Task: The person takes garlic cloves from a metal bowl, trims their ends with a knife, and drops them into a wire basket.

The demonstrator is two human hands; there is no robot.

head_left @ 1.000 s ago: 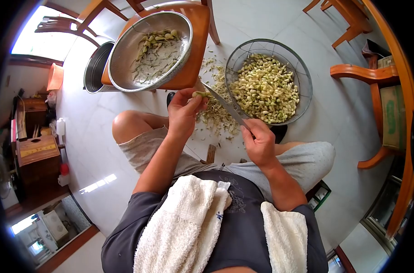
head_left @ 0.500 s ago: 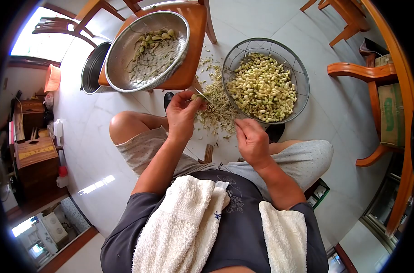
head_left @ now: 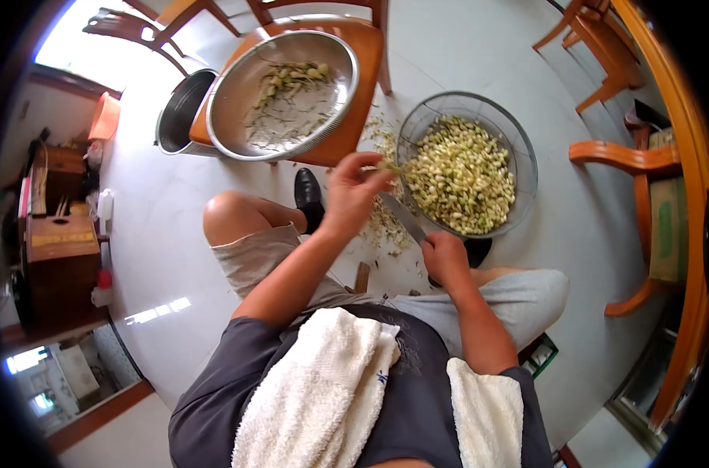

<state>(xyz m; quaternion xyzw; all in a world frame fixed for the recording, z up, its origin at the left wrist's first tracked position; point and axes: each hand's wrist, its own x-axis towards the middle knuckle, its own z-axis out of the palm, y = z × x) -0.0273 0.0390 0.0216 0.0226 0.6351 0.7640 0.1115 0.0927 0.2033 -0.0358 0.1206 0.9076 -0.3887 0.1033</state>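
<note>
A small pale-green bulb piece (head_left: 389, 168) is pinched in the fingertips of my left hand (head_left: 354, 191), near the left rim of the wire basket (head_left: 529, 168). My right hand (head_left: 446, 256) is closed round the handle of a knife (head_left: 404, 218), whose blade points up and left, below my left hand. Many pale-green bulb pieces (head_left: 467, 175) are heaped in the basket. A metal colander (head_left: 218, 109) on the wooden chair (head_left: 370, 58) holds several stemmed bulbs (head_left: 296, 78) and loose stem bits.
Trimmings (head_left: 386, 226) lie scattered on the floor between my feet. A metal pot (head_left: 171, 125) stands left of the chair. More wooden chairs, a carton (head_left: 668, 226) and a table edge (head_left: 682, 101) are at the right. White towels (head_left: 315, 382) hang over my chest.
My left hand has moved right and up, toward the basket, with the bulb piece. The knife is now apart from that piece. The whole view has shifted slightly.
</note>
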